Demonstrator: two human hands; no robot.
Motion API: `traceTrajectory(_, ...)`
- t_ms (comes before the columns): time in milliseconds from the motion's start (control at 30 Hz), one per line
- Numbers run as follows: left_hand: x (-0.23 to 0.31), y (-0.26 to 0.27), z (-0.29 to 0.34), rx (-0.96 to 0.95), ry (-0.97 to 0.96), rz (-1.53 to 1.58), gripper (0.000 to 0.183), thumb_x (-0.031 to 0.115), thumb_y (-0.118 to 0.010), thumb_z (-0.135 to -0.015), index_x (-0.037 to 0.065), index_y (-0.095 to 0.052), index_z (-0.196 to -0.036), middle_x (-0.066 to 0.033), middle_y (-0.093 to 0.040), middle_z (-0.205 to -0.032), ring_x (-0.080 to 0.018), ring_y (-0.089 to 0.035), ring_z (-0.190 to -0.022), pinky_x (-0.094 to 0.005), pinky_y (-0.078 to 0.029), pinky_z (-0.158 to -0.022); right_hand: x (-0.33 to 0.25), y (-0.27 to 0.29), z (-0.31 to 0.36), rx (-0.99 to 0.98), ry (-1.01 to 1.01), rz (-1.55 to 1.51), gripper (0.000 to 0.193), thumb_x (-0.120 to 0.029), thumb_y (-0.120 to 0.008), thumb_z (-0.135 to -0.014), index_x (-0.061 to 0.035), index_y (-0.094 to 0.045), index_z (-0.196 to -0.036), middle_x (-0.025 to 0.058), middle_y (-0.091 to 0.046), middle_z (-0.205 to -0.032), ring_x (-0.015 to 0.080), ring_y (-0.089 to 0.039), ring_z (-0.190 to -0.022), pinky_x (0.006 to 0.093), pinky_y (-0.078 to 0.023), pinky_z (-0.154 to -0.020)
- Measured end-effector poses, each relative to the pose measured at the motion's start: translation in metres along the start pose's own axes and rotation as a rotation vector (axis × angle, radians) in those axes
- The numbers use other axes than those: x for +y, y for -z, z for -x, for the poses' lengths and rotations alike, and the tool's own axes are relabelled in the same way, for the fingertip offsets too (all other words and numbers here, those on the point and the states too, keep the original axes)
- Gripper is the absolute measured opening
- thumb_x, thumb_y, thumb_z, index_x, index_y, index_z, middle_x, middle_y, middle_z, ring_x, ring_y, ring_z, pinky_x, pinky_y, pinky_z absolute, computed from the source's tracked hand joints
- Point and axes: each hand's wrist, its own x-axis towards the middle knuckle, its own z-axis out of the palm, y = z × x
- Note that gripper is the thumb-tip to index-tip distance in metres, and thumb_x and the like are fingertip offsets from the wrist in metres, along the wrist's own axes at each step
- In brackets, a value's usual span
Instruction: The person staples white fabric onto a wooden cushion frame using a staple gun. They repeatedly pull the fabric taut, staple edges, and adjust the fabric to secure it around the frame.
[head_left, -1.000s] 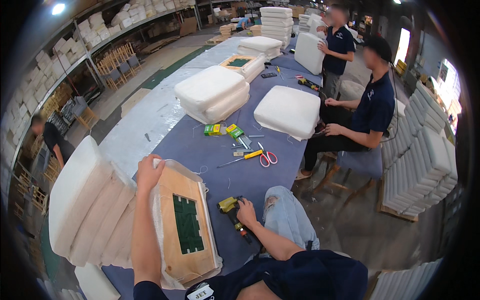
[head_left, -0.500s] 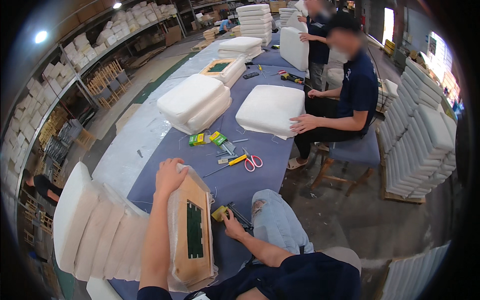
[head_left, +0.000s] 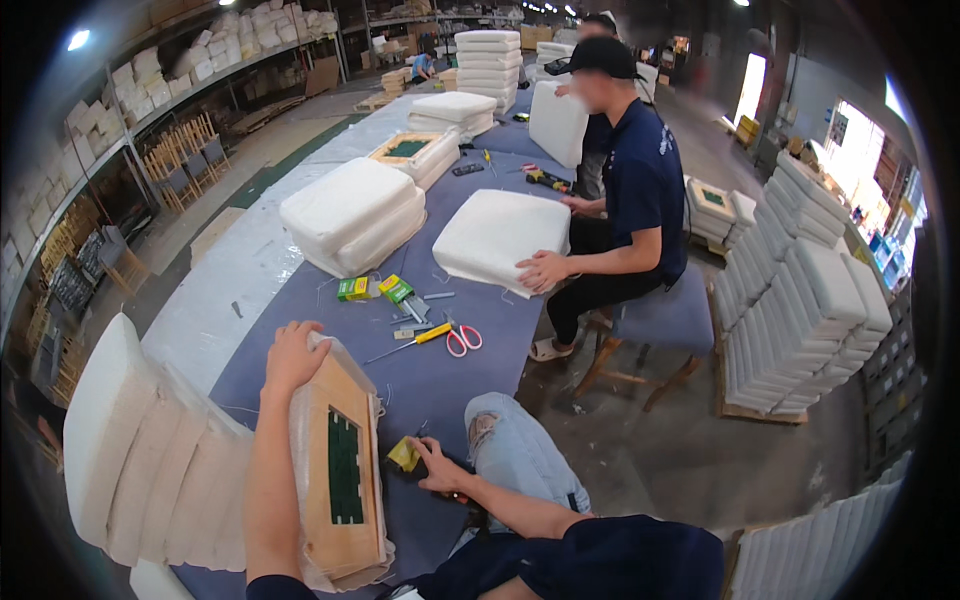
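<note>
My left hand is wrapped over the top edge of a seat cushion standing on its side. The cushion's wooden underside faces right, with dark green webbing in its cut-out and thin white wrapping round its edges. My right hand is low over the table beside it, fingers bent onto a small yellow piece. Dark tool parts show around that hand, mostly hidden by it. Farther up lie a yellow-handled screwdriver, red-handled scissors and small yellow-green boxes.
White cushions lean in a row at my left. Another cushion stack stands farther up the table. A seated co-worker rests a hand on a white cushion. More cushions are piled on a pallet at right.
My view has turned to the right, shifting the scene left. The co-worker's head is higher. My left hand stays on the cushion, and less of the dark tool shows by my right hand.
</note>
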Motion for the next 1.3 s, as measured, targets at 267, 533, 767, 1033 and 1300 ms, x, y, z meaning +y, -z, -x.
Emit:
traceTrajectory(267,-0.08,0.011,0.0,-0.069,-0.141,0.251,0.057,0.04,-0.066,-0.096,0.005,-0.059,-0.14,-0.0192,-0.058,-0.145,-0.0382,-0.05,-0.137,-0.0455,-0.037,-0.117,-0.019,-0.003,0.008,0.19,0.109,-0.013,0.062,-0.024,-0.081,-0.08,-0.0045,-0.061,-0.135,0.0225,-0.067,-0.114,0.0371,-0.069,-0.1,0.0429,-0.054,-0.092)
traceTrajectory(533,-0.078,0.066,0.142,-0.39,0.707,0.897,0.084,0.066,-0.043,-0.104,-0.001,-0.043,-0.155,-0.0196,-0.047,-0.156,-0.0273,-0.048,-0.14,-0.0378,-0.036,-0.119,-0.121,0.038,0.042,-0.04,-0.016,-0.569,0.04,-0.028,-0.081,-0.092,0.0,-0.071,-0.119,0.0037,-0.073,-0.096,0.0112,-0.065,-0.075,0.0288,-0.054,-0.069)
traceTrajectory(767,-0.072,0.092,0.196,-0.29,0.831,0.974,0.069,0.053,-0.045,-0.109,-0.005,-0.052,-0.147,-0.0178,-0.055,-0.149,-0.0212,-0.055,-0.132,-0.032,-0.042,-0.112,-0.208,-0.005,0.031,-0.097,0.577,-0.376,0.062,-0.009,-0.078,-0.088,0.0007,-0.054,-0.144,0.0157,-0.072,-0.115,0.0188,-0.067,-0.099,0.0334,-0.052,-0.092)
traceTrajectory(1033,-0.048,0.089,0.165,-0.295,0.702,0.472,0.078,0.057,-0.025,-0.111,-0.007,-0.05,-0.146,-0.0271,-0.054,-0.148,-0.0353,-0.052,-0.138,-0.0401,-0.036,-0.117,-0.213,-0.03,0.036,-0.077,0.509,-0.353,0.079,0.004,-0.07,-0.074,-0.0025,-0.048,-0.15,0.0245,-0.069,-0.124,0.036,-0.069,-0.112,0.0376,-0.051,-0.098)
traceTrajectory(1300,-0.033,0.063,0.194,-0.045,0.566,0.222,0.069,0.049,-0.029,-0.111,-0.004,-0.037,-0.154,-0.0335,-0.052,-0.145,-0.05,-0.052,-0.131,-0.0473,-0.04,-0.114,-0.209,-0.02,0.025,-0.22,0.491,-0.426,0.086,0.008,-0.073,-0.067,-0.0054,-0.051,-0.149,0.0232,-0.068,-0.127,0.0445,-0.064,-0.116,0.0367,-0.05,-0.101)
